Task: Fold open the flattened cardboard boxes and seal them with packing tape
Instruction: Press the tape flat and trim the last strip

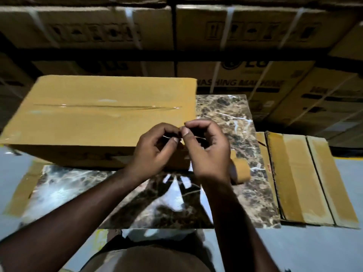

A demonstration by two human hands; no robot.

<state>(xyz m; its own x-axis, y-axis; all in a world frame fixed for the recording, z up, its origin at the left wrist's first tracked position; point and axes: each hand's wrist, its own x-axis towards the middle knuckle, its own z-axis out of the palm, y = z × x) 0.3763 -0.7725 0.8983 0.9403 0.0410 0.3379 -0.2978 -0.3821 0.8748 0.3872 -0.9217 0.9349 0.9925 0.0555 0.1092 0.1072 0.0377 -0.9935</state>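
An assembled brown cardboard box [98, 107] stands on the marble table [231, 118], its top seam covered by a glossy strip of clear tape. My left hand [155, 152] and my right hand [206, 152] meet at the box's near right corner, fingertips pinched together on a thin strip of tape [181, 135]. A brown roll of packing tape [240, 170] hangs just right of my right wrist; whether it rests on the table is unclear. Flattened cardboard boxes [300, 179] lie to the right of the table.
Large strapped cartons [255, 30], some printed with washing machine text, are stacked on racks behind the table. A flat cardboard piece [21, 195] sticks out under the table's left edge. Grey floor [314, 250] lies around me.
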